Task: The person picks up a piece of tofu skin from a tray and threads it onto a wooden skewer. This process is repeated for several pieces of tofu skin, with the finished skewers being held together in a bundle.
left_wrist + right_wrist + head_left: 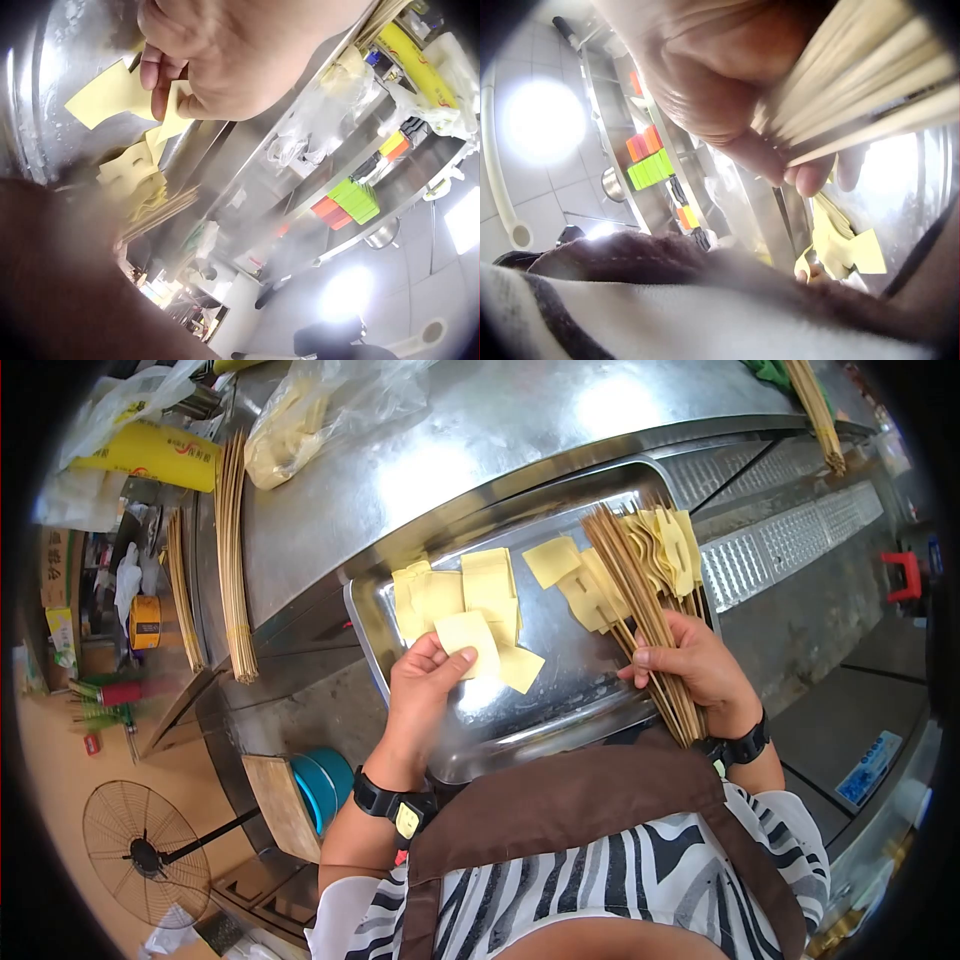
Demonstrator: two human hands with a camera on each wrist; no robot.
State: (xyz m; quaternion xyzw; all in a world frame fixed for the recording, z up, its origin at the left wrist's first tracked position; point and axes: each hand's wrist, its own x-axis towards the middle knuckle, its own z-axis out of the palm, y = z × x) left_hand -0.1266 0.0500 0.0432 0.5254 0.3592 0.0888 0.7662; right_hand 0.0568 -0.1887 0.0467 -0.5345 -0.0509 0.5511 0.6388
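My left hand pinches a thin, square yellow sheet of tofu skin between thumb and fingers, above the left half of a metal tray. Stacked tofu skin squares lie just behind it in the tray. My right hand grips a bundle of bamboo skewers over the tray's right side, their ends fanning away from me. Folded tofu skin threaded on a skewer sits left of the bundle. More skewered, wavy-folded pieces lie at the tray's far right corner.
A steel counter runs behind the tray, with a plastic bag on it. Long skewer bundles lie at the left, another at the far right. A teal bucket and a fan stand lower left.
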